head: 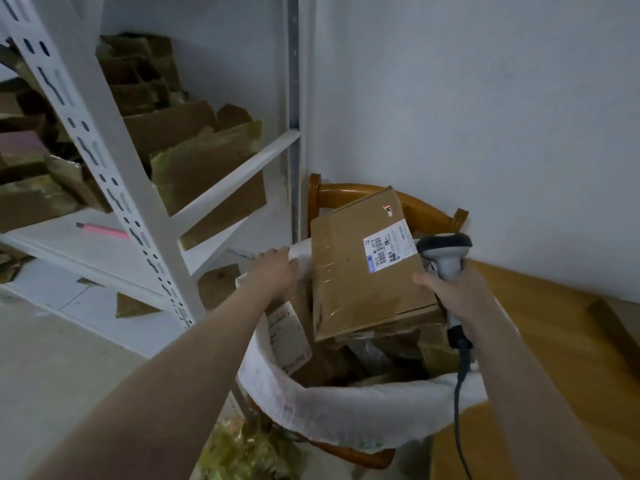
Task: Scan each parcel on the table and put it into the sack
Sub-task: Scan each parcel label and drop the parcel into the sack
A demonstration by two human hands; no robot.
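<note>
Head view: both bare forearms reach forward and down over a white woven sack [311, 407], mouth open, with an orange-brown wooden chair [346, 194] back just behind it. Left grip [273, 271] is palm down, arm nearly straight, fingers curled over the sack's far-left rim, clutching it. Right grip [457, 292] is wrapped round the handle of a grey handheld barcode scanner [446, 251], head up, dark cable hanging below the wrist. Its thumb touches the right edge of a brown cardboard parcel [346, 289] with a white barcode label. Parcel lies tilted, label up, in the sack mouth on top of other cardboard parcels [294, 327]. Light wooden surface [554, 341] sits just right of the sack. White metal shelf rack [138, 209] at left holds torn cardboard boxes [207, 161] and a pink pen [104, 231].
</note>
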